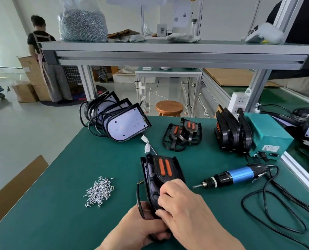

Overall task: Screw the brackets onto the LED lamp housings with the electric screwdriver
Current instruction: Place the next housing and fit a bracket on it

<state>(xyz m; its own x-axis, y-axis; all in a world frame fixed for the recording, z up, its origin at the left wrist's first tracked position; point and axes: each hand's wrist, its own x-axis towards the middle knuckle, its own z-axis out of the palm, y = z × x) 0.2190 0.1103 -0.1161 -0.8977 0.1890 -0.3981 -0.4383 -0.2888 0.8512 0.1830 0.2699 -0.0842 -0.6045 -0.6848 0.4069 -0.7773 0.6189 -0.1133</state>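
Observation:
A black LED lamp housing (151, 175) lies near the table's front, with a black bracket with two orange strips (165, 168) on top of it. My left hand (141, 226) grips the housing's near end and its black cable. My right hand (182, 206) lies over the housing's near part, fingers curled on the bracket's lower edge. The electric screwdriver (234, 175), blue and black, lies on the mat to the right, untouched. A heap of silver screws (99, 191) sits to the left.
Several lamp housings with white LED boards (124, 123) lean at the back left. Loose brackets (183, 135) lie mid-table; more housings (231, 132) lean on a teal power box (269, 134). The screwdriver's cable (276, 204) loops at right. A person stands far left.

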